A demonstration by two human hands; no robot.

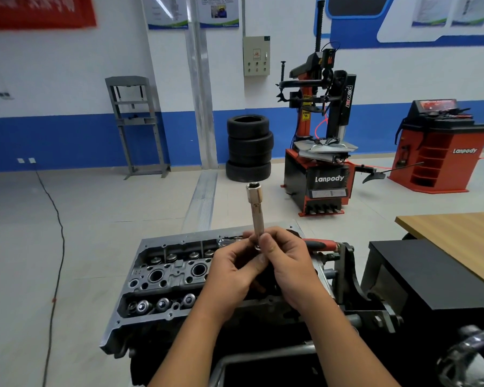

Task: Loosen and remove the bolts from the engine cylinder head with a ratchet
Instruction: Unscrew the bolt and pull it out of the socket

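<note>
The grey engine cylinder head [162,277] sits on a stand in front of me, its valve springs and plug wells showing. Above it, both hands hold a long silver socket extension [255,210] upright, socket end up. My left hand [232,270] grips its lower end from the left. My right hand [289,268] pinches the shaft from the right, thumb on the front. A ratchet with a red and black handle [320,243] lies on the far edge of the head, partly hidden behind my right hand.
A black engine stand bracket [355,289] and black box [430,277] stand to the right, with a wooden table [458,236] beyond. A tyre changer [322,163], stacked tyres [248,149], a wheel balancer [442,152] and a grey press frame [137,127] line the far wall. A cable [57,261] crosses the floor at left.
</note>
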